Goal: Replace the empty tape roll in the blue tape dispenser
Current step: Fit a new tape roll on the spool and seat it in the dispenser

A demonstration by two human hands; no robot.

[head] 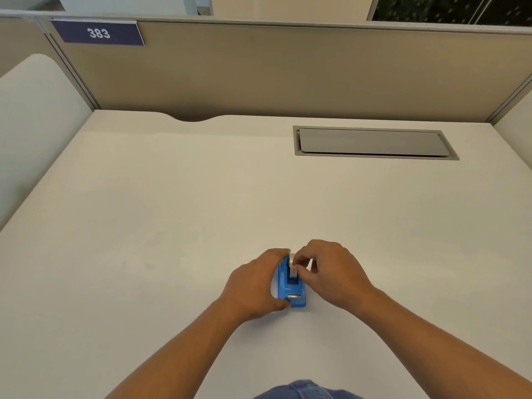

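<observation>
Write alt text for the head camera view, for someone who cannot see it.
Two bare hands work on a small blue tape dispenser on a pale desk: the left hand steadies its side while the right hand pinches the tape roll at its top. A closed grey cable hatch sits further back, and a partition behind carries a sign reading 383.

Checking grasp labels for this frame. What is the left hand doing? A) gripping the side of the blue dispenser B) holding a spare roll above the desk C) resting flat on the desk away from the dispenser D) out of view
A: the left hand wraps the left side of the blue dispenser, steadying it on the desk, while the right hand pinches the tape roll at its top.
</observation>
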